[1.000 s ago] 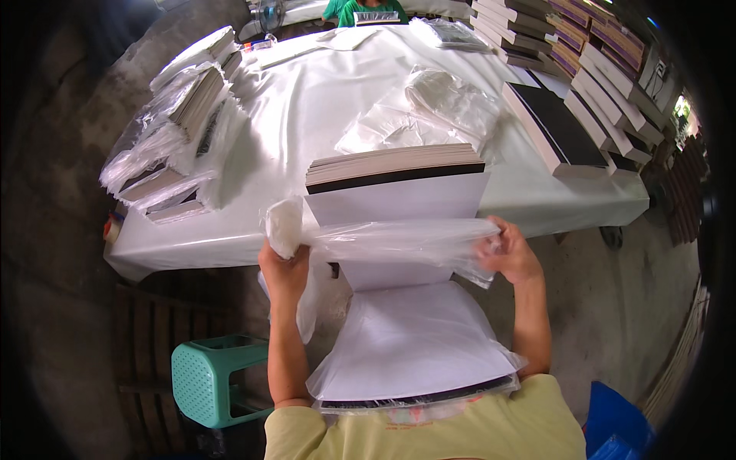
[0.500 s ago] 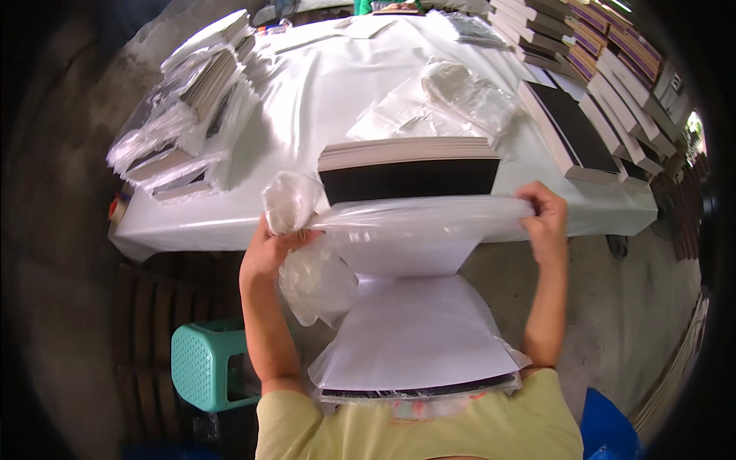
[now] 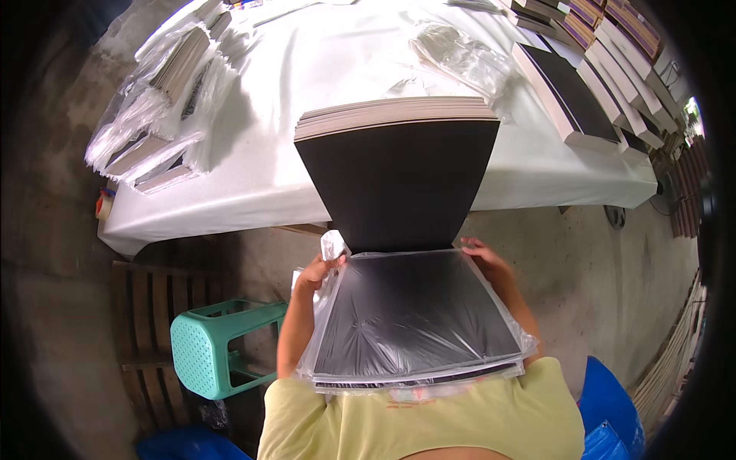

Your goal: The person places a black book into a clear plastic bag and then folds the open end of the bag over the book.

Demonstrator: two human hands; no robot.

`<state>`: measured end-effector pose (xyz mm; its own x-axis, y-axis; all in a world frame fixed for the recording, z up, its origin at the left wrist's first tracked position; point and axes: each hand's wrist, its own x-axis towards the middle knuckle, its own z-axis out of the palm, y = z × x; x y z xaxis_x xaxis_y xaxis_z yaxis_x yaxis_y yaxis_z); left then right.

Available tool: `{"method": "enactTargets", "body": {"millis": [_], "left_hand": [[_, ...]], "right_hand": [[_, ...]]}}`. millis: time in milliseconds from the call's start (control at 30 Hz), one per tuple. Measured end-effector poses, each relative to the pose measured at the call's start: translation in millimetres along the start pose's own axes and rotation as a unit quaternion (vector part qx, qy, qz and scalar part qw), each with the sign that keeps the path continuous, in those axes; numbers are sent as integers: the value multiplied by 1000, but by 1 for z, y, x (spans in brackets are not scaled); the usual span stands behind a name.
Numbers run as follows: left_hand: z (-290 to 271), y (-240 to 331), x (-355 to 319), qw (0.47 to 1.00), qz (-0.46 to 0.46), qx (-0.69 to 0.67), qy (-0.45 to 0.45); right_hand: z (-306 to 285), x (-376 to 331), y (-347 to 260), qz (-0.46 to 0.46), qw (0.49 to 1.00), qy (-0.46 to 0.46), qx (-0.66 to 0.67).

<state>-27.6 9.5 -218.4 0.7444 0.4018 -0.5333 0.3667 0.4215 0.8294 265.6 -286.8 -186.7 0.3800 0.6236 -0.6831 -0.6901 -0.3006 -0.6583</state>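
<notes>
A stack of black-faced boards (image 3: 395,180) is propped at a tilt against the near edge of the white-covered bench (image 3: 253,184), its layered pale edges turned upward; below the stack, a black panel (image 3: 418,307) is covered by clear film (image 3: 529,346) and rested against a yellow shirt (image 3: 345,429), the film's upper edge being set close to the stack's lower end; at the stack's lower left, a wad of pale film (image 3: 332,245) is held by the left hand (image 3: 318,271), its grip clamped on that wad; at the stack's lower right, the right hand (image 3: 487,262) is placed beside the film's upper corner, but the fingers are small and partly hidden, so whether its grip is apart or pinched on film cannot be told.

Left of the stack, plastic-wrapped packs (image 3: 165,107) are piled; behind it, crumpled plastic (image 3: 460,57) is spread; to its right, a black-topped block (image 3: 567,96) is laid; at its lower left, a green stool (image 3: 192,353) is seen.
</notes>
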Motion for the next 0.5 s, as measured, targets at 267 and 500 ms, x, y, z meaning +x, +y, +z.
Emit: {"method": "enactTargets", "body": {"millis": [267,500], "left_hand": [[-11,9,-9,984,103,-19,141],[57,169,-138,953,278,-69,96]], "right_hand": [[-17,47,-5,-233,885,105,-389],[128,-107,-137,-289,843,-248,-380]]}}
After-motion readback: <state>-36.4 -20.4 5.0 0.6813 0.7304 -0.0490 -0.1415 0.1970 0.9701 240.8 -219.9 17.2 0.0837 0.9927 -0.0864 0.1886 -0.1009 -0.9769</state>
